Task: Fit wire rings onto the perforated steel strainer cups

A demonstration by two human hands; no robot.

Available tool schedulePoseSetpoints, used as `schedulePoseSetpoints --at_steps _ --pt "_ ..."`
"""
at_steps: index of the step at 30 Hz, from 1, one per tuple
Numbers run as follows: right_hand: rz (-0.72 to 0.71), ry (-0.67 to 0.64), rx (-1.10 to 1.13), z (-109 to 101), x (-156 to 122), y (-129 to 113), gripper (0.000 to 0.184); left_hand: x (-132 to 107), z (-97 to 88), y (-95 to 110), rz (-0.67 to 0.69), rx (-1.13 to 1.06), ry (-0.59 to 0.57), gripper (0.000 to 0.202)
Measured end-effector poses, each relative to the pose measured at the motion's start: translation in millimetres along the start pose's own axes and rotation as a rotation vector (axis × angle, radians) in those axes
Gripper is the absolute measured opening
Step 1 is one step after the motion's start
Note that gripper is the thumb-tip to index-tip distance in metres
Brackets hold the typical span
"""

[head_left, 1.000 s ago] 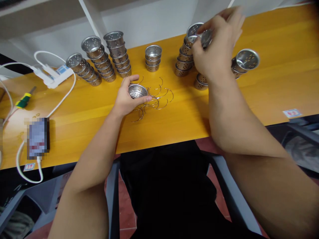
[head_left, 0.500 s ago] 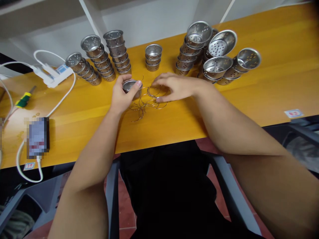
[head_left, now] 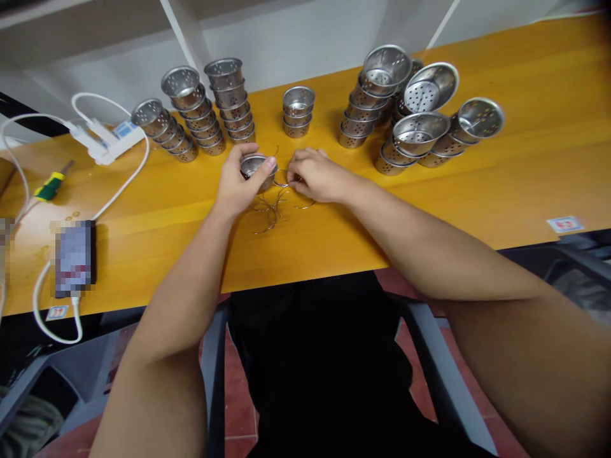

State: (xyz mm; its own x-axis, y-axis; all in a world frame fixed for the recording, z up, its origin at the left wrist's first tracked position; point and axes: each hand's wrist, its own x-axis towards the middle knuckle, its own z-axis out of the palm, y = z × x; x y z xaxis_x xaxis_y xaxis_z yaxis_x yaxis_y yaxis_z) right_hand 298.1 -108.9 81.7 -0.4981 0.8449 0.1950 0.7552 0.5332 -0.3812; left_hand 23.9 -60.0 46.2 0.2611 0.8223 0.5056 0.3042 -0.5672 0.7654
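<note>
I have a small perforated steel cup (head_left: 255,166) in my left hand (head_left: 235,186). My thumb is on its near rim and my fingers are curled over the far side, so the cup is gripped just above the yellow table (head_left: 334,235) with its open mouth tilted up. My right hand (head_left: 315,178) is close beside it, to the right. Its fingers are bent down, with the tips in a tangle of thin wire loops (head_left: 271,207) on the table under and between my two hands. I cannot tell whether those fingertips are pinching a loop or only resting on the pile.

Straight beyond my hands stands a short stack of cups (head_left: 298,111). Beyond my left hand and further left are three taller leaning stacks (head_left: 210,111). Beyond my right hand and off to the right is a loose heap of cups (head_left: 415,114), some tipped on their sides. Well to the left of my left hand are a white power strip (head_left: 107,137) with its white cable (head_left: 121,181), a green-and-yellow screwdriver (head_left: 48,187), and a blurred-out device (head_left: 74,257) near the table's front edge.
</note>
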Motion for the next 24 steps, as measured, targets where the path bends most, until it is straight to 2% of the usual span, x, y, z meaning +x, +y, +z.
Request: schedulePoseSetpoints --at_steps 6,13,19,22,24 --pt "-0.014 0.049 0.029 0.4 -0.6 2.2 0.011 0.2 -0.3 -2.9 -0.003 -0.012 -0.008 0.085" --pt "-0.017 0.214 0.136 0.4 -2.4 8.1 0.004 0.2 1.1 -0.4 -0.023 -0.047 0.009 0.081" --pt "0.007 0.371 0.329 2.8 1.4 18.4 0.032 -0.1 -3.6 21.5 -0.019 -0.116 -0.068 0.072" --pt "0.011 0.453 0.429 5.8 5.6 23.5 0.04 -2.7 -4.0 37.2 -0.031 -0.174 -0.149 0.072" --pt "-0.012 0.458 0.475 8.2 7.2 23.9 0.043 -4.9 -2.2 44.5 -0.037 -0.208 -0.198 0.073"
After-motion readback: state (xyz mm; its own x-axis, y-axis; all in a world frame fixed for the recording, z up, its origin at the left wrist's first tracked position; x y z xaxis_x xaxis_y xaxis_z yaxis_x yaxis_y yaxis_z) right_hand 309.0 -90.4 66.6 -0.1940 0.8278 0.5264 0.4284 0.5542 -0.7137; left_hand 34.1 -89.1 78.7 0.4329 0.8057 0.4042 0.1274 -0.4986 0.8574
